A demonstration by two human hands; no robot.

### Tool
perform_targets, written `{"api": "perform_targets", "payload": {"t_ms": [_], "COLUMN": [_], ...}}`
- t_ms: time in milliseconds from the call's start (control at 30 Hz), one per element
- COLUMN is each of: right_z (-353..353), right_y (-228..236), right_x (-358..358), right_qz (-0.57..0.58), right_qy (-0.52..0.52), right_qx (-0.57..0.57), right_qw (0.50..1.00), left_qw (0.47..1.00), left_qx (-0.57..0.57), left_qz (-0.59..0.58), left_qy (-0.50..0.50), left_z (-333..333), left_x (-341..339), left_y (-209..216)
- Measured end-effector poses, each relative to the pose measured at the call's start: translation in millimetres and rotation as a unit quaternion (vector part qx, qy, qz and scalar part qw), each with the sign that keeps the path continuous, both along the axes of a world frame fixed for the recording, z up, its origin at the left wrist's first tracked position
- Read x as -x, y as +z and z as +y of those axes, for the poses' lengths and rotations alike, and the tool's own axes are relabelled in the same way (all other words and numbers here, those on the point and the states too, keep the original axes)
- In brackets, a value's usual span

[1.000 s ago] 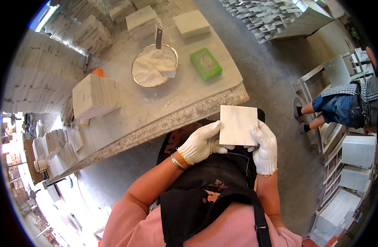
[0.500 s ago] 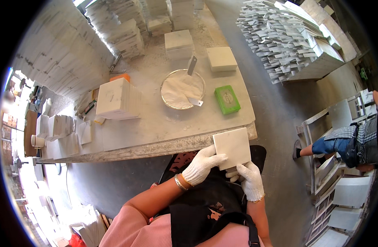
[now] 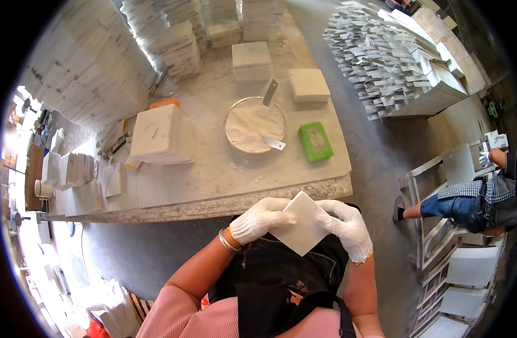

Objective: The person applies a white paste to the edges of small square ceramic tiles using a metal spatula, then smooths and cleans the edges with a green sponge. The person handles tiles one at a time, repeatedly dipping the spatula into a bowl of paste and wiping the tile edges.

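Note:
A square white stone tile (image 3: 301, 231) is held over my lap, just off the table's near edge, with one corner pointing away from me. My left hand (image 3: 262, 218), in a white knit glove, grips its left side with the thumb on top. On the right side, my gloved right hand (image 3: 347, 226) grips it the same way; the fingers beneath are hidden. Beyond, on the table (image 3: 236, 188), stands a round bowl of white powder (image 3: 244, 121) with two flat metal blades stuck in it. A green box-shaped block (image 3: 315, 141) lies to the bowl's right.
A tile stack (image 3: 163, 135) stands left of the bowl, with two more stacks (image 3: 252, 59) (image 3: 309, 85) behind it. Tall slab piles (image 3: 89, 62) line the far left. At right are a heap of thin strips (image 3: 377, 56), a wooden rack (image 3: 433, 242) and another person (image 3: 467, 197).
The tile has turned from nearly square-on to corner-up and come closer to me. My right hand has shifted from its lower edge to its right side.

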State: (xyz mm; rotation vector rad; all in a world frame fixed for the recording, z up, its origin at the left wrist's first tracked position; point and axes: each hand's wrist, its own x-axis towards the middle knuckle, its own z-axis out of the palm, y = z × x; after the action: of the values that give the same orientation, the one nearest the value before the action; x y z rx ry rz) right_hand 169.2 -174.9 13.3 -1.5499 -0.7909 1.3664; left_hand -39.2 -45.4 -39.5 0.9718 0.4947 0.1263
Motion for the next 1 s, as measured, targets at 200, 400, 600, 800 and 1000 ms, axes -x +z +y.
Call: {"api": "perform_targets", "payload": {"t_ms": [200,400,600,800,1000], "right_z": [18.2,40.7,74.4,123.1,171.0], "right_y": [-0.4,-13.0,-21.1,-18.7,-2.4], "right_x": [14.0,32.8,48.5,29.9,37.8], "right_qz": [-0.030,-0.022,-0.018,-0.337,-0.486], "right_qy": [-0.019,-0.074,-0.029,-0.073,0.075], "right_qx": [0.010,0.002,0.021,-0.164,-0.055], "right_qw": [0.999,0.997,0.999,0.924,0.869], "left_qw": [0.998,0.951,0.932,0.924,0.923], "left_qx": [-0.024,0.143,0.156,0.154,0.146], "left_qz": [-0.007,-0.146,-0.127,-0.094,-0.096], "left_qy": [0.054,0.234,0.302,0.338,0.342], "left_z": [12.0,-1.5,8.9,38.7,52.8], "left_x": [13.2,27.8,25.3,43.1,43.9], "left_y": [-7.2,-29.6,-40.2,-33.6,-32.5]}}
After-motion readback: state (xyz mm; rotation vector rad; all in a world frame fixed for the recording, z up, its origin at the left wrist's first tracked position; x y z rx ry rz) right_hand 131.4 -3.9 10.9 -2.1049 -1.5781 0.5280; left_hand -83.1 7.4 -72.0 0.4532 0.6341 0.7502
